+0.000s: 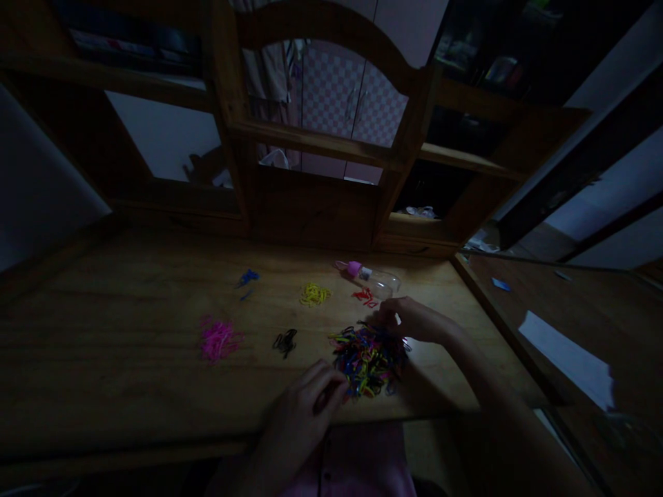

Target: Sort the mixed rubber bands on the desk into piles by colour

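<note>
A mixed heap of small coloured rubber bands (pixel 369 362) lies on the wooden desk in front of me. My left hand (pixel 318 393) is at the heap's left edge, fingers curled and thumb meeting the forefinger; anything between them is hidden. Over the back right of the heap, my right hand (pixel 404 319) pinches downward, its fingertips too dark to show what they hold. Sorted by colour, small groups lie apart: pink bands (pixel 218 338), black bands (pixel 284 342), yellow bands (pixel 314 295), red bands (pixel 365 297) and blue bands (pixel 248 277).
Behind the red bands a clear bottle (pixel 383 281) with a pink cap lies on its side. A wooden shelf unit (pixel 311 141) rises along the desk's back. To the right, a white sheet of paper (pixel 567 359) rests on another wooden surface beyond a raised edge.
</note>
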{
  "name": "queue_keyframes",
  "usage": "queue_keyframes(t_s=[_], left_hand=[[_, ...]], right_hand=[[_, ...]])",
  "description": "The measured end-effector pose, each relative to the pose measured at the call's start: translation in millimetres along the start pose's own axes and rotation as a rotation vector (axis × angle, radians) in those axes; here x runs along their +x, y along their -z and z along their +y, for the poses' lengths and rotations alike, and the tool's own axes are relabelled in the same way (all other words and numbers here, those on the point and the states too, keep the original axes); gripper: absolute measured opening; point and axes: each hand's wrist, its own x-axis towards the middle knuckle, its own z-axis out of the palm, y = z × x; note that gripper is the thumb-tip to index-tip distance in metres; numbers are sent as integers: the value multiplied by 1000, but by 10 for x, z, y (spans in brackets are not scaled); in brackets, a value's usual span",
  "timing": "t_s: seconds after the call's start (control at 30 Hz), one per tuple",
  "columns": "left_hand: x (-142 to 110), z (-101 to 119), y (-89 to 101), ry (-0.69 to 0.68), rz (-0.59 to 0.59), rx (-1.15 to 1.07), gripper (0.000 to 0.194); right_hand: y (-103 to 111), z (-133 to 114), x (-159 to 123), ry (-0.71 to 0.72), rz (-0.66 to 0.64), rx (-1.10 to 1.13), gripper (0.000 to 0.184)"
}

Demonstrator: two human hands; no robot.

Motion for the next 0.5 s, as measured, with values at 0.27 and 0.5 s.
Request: queue_keyframes(t_s=[0.27, 0.5], left_hand=[[-14, -35, -17, -16, 11, 6, 19], [-14, -19, -2, 3, 1, 7, 18]], right_hand=[[154, 22, -98, 52, 21, 87, 11], [-3, -111, 28, 53, 3, 54, 19]])
